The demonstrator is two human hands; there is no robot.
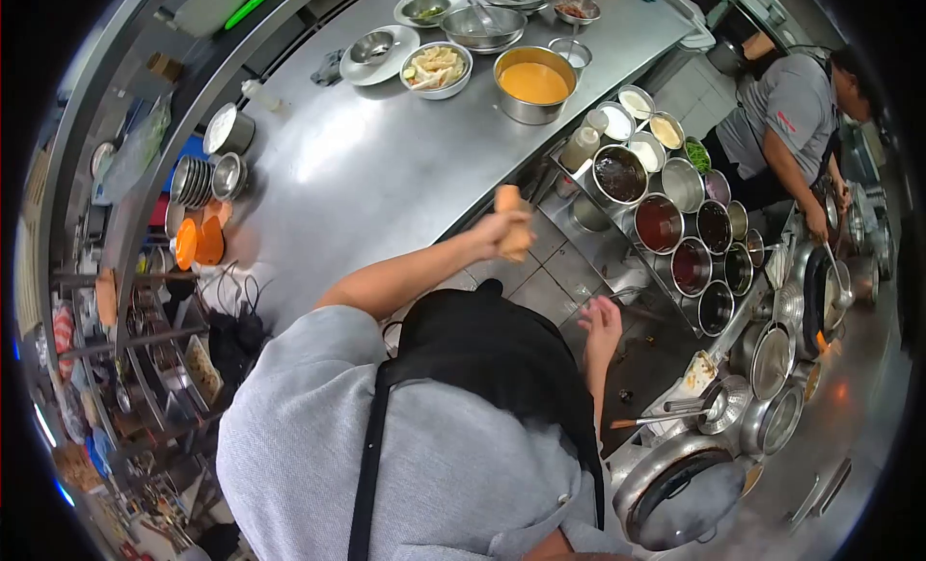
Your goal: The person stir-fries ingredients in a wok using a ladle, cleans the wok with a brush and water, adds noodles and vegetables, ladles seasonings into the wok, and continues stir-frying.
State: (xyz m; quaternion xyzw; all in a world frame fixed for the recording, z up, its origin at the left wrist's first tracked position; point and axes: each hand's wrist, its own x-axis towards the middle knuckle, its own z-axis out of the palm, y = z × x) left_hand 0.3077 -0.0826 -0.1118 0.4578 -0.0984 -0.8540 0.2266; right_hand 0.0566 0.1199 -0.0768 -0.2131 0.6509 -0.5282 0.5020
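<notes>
An orange item (518,245), blurred, perhaps a bottle, is sitting inside the left hand (496,231); it is probably being light and slightly soft, best held around its middle. The left hand is closing around it there, its ends protruding. The right hand (601,320) is hanging half open, seemingly holding nothing. Sauce pots (660,223) are standing beyond the right hand; the counter (371,180) is stretching beyond the left.

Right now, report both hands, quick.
Left hand: closed around a tan-orange item, too blurred to identify.
Right hand: partly open, loosely curled, nothing visible in it.
</notes>
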